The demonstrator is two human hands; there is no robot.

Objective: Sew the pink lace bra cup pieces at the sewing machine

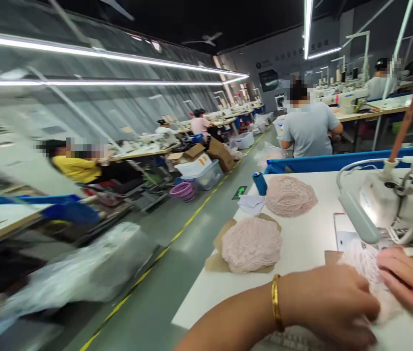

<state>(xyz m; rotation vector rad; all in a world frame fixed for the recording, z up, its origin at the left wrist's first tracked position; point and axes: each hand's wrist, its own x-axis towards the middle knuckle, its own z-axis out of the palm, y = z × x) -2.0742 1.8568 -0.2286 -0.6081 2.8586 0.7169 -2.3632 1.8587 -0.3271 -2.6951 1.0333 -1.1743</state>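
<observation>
A piece of pale pink lace (363, 258) lies at the sewing machine (385, 204), below its lit head. My left hand (334, 302), with a gold bangle at the wrist, is curled at the lace's near side. Its fingertips are partly hidden and blurred, closed on the lace edge. From the right, my right hand (409, 280) rests on the same lace near the needle area, its fingers together and gripping the fabric. Two pale pink lace bundles, a nearer one (252, 243) on brown paper and a farther one (290, 195), sit left of the machine.
A blue thread cone (259, 184) and a folded white piece (251, 204) stand at the white table's (199, 304) left edge. Beyond lies an aisle with a yellow line (188, 222), plastic-wrapped goods (100, 265) and a purple basket (182, 191). A co-worker (309, 126) sits ahead.
</observation>
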